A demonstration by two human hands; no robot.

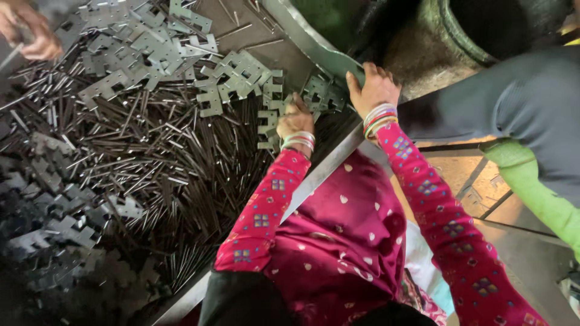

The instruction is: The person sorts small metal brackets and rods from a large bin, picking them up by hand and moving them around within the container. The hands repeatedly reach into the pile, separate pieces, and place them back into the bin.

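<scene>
The left hand pressed closed on notched steel plates, steadying the pile at the bench's edge; at three o'clock, the right hand gripped plates beside thin rods.

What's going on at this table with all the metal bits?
A person in red patterned sleeves reaches into a heap of flat notched metal plates. The left hand rests on the plates beside a mass of thin metal pins; the right hand is at the table edge. Another person's hand works at the far corner.
</scene>
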